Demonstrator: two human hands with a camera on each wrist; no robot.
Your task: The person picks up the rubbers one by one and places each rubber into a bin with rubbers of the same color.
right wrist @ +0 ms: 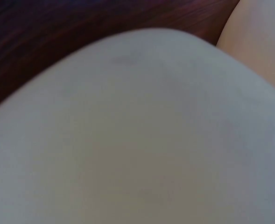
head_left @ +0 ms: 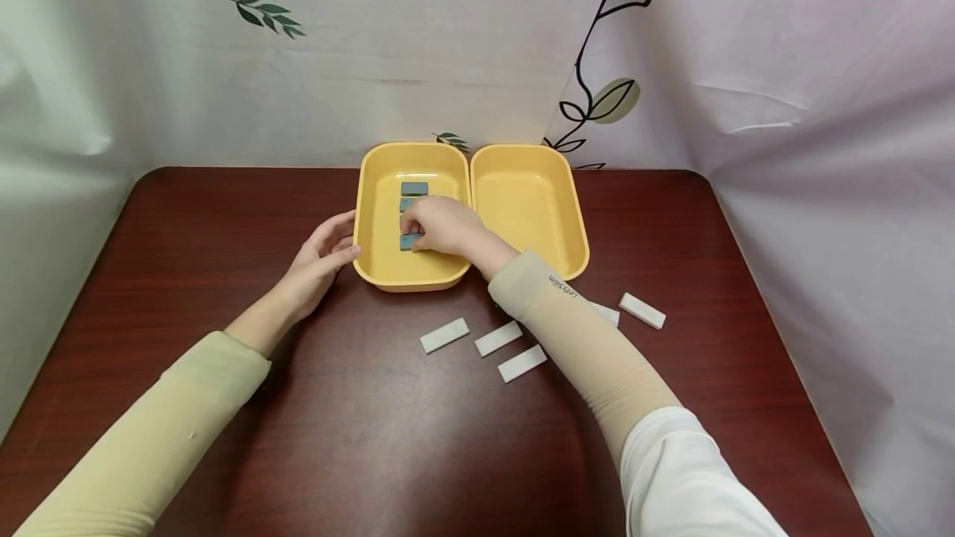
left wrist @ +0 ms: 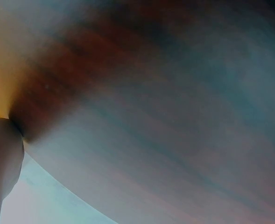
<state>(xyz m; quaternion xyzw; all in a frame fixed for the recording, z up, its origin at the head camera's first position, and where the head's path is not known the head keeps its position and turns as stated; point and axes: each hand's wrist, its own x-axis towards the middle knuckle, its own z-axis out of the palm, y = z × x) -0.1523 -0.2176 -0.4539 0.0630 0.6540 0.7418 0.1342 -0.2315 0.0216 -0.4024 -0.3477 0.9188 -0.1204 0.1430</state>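
Inside the left yellow tray point(head_left: 379, 265), my right hand point(head_left: 448, 226) pinches a small blue-grey rectangular block point(head_left: 406, 243) near the tray floor. Farther back in the same column lie another blue-grey block point(head_left: 414, 188) and a partly covered one point(head_left: 406, 205); my fingers hide part of the column. My left hand point(head_left: 313, 265) rests against the tray's left outer side, thumb towards the front and fingers behind. In the left wrist view only a fingertip point(left wrist: 4, 154) by a yellow edge shows. The right wrist view is mostly filled by a blurred pale surface.
A second yellow tray point(head_left: 530, 205) adjoins the first on the right. Several white blocks lie on the dark red wooden table point(head_left: 358, 437), among them one at the left point(head_left: 444, 336) and one at the far right point(head_left: 642, 311). My right forearm partly covers others. Curtains hang behind.
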